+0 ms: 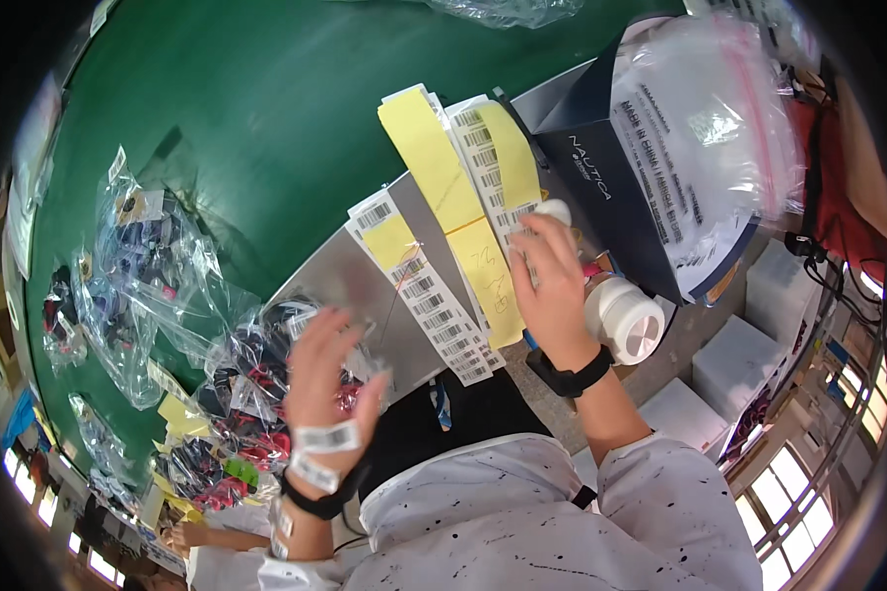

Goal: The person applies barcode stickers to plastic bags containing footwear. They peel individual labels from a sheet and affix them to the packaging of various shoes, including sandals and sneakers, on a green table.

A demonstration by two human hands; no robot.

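My left hand [323, 389], slightly blurred, has its fingers apart and hovers beside a pile of clear-bagged dark and red items [244, 389]. White barcode stickers [327, 437] are stuck on its back and wrist. My right hand [554, 294] has its fingers stretched out over the right edge of the yellow-backed label sheets [485, 281]; I cannot tell whether they touch. Left of these lies another strip of barcode labels [434, 305] on a grey board [325, 271]. Close to my right fingertips is a small white rounded thing [554, 211], and a white cylinder [629, 323] stands beside my wrist.
More clear-bagged items [133, 266] lie on the green table [266, 108] at the left. A dark blue box [601, 187] holding clear plastic bags [705, 128] stands at the right. Pale bins [739, 360] are lower right. Another person's arm [217, 537] shows at the lower left.
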